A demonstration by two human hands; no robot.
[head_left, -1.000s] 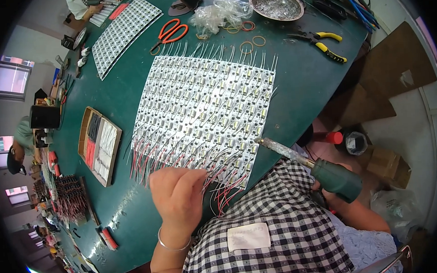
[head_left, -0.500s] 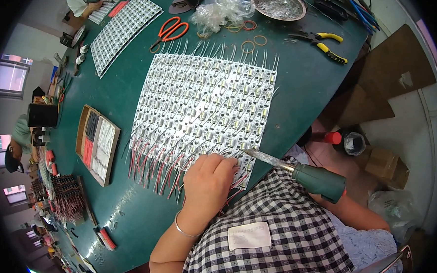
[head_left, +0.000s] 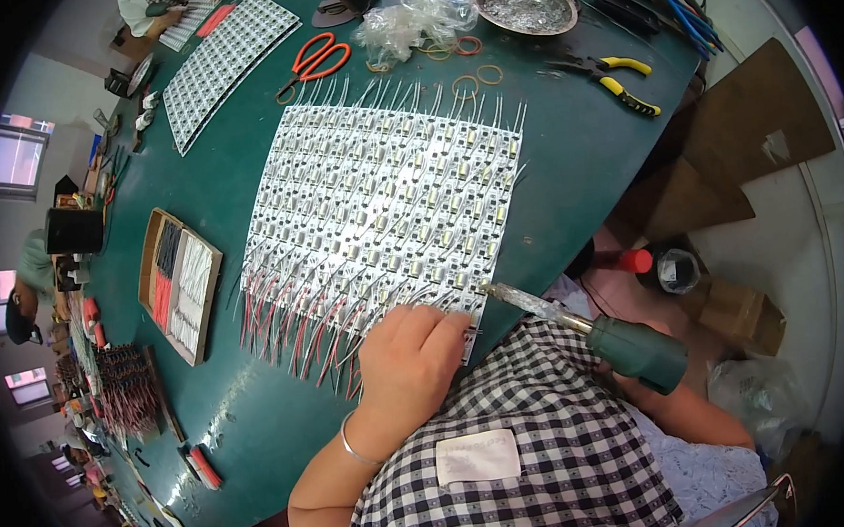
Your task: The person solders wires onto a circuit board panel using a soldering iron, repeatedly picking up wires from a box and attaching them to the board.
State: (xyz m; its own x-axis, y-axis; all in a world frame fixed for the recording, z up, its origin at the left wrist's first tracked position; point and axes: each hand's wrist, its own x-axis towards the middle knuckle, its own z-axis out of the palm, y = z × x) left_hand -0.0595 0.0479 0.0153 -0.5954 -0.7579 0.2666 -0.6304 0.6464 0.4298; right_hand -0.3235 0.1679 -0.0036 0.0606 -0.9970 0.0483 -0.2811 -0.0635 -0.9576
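Observation:
A white sheet of circuit boards (head_left: 371,199) lies on the green table in front of me, with rows of small components and thin wires. Red, black and white wires stick out along its near edge. My left hand (head_left: 412,355) rests at the sheet's near right corner, fingers curled and pressed together; whatever sits under the fingertips is hidden. From the right, my right hand (head_left: 638,386) grips a green heat gun (head_left: 637,352), whose body covers most of the fingers. Its metal nozzle points left, the tip at the sheet's right edge, just beyond my left fingers.
At left sits a shallow box (head_left: 181,284) of black, red and white short pieces. Orange-handled scissors (head_left: 314,59), clear plastic bags (head_left: 410,26), rubber bands, a metal bowl (head_left: 523,5) and yellow-handled pliers (head_left: 627,81) lie beyond. Another sheet (head_left: 230,68) is far left, near another person's hand.
The heat gun has shifted slightly right, and my left hand has moved a little right along the sheet's near edge. The whole view has drifted slightly left.

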